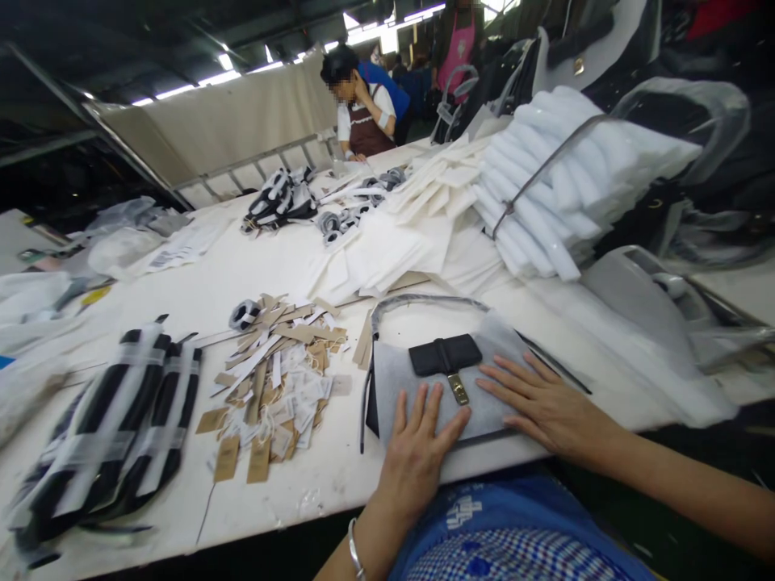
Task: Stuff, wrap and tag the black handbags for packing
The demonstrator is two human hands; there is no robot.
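Observation:
A grey handbag (400, 375) lies flat near the front edge of the white table (242, 274). It has a black flap (445, 353) with a gold clasp (458, 390) and a wrapped handle (424, 302) arching behind it. My left hand (417, 452) lies flat on the bag's front, fingers stretched out, just left of the clasp. My right hand (545, 403) rests flat on the bag's right side, fingers spread toward the clasp. Neither hand holds anything.
A heap of brown and white paper tags (272, 379) lies left of the bag. Wrapped black straps (115, 428) sit at the far left. White folded sheets (417, 218) and stacked white rolls (563, 177) fill the back right. A person (363, 105) works at the far end.

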